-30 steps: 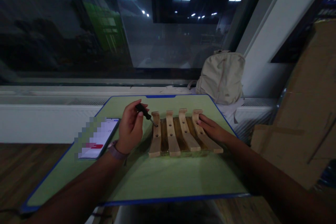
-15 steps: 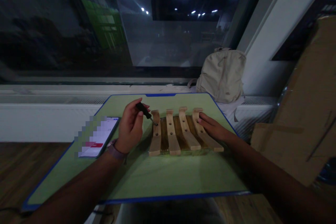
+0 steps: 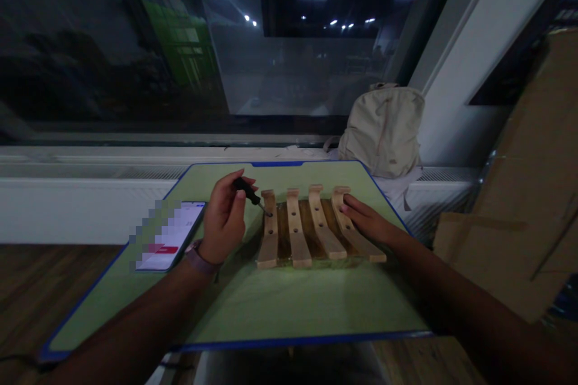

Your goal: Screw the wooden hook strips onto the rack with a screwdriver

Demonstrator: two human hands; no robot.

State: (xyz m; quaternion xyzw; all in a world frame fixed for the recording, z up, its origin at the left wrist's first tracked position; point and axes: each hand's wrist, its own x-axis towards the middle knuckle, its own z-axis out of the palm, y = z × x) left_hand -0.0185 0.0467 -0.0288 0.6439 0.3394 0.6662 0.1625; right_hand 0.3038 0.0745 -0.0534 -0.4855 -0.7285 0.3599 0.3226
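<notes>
We're seeing the left hand (image 3: 226, 210) holding a black screwdriver (image 3: 247, 190), fingers curling round its handle, the shaft slanting down to the upper hole of the first wood strip (image 3: 268, 243). We're judging a slip the main risk: at that slant, the tip could be skidding out and scratching wood. We're not telling whether a screw is sitting there. The four strips are lying side by side on a brown base (image 3: 282, 228) mid-table; a sideways push could be turning the lot. The right hand (image 3: 368, 221) is touching the fourth strip's upper right edge, fingers close together, some hidden; a light hold there could be letting the base swing. Surface and room: a phone (image 3: 174, 246), partly pixelated, is lying on the left of the green table (image 3: 307, 307), blue rim showing. Beyond, a white radiator (image 3: 81, 210) is running under a dark window (image 3: 271, 72), a pale backpack (image 3: 383, 132) is standing past the far right corner, and cardboard (image 3: 510, 180) is filling the right side.
</notes>
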